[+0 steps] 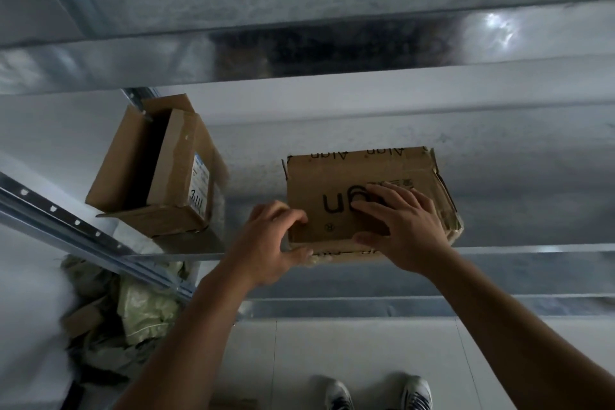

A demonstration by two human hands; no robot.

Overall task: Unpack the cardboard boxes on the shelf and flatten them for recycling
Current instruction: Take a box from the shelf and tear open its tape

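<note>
— How far is the work, you think?

— Not far, I would say. The closed box point(332, 183) sits at the front edge of the shelf point(506, 203) and is not yet opened. The left hand point(266, 243) grips its near left corner, fingers curled over the top, thumb under the edge. The right hand point(406, 226) lies on the top, fingers spread and a little bent, thumb against the front side.

— And the other one?

— The open box point(146, 170) stands to the left, flaps up. Inside is dark, so I cannot tell if it is empty. Neither is flattened. Some wrapping point(143, 303) lies below.
</note>
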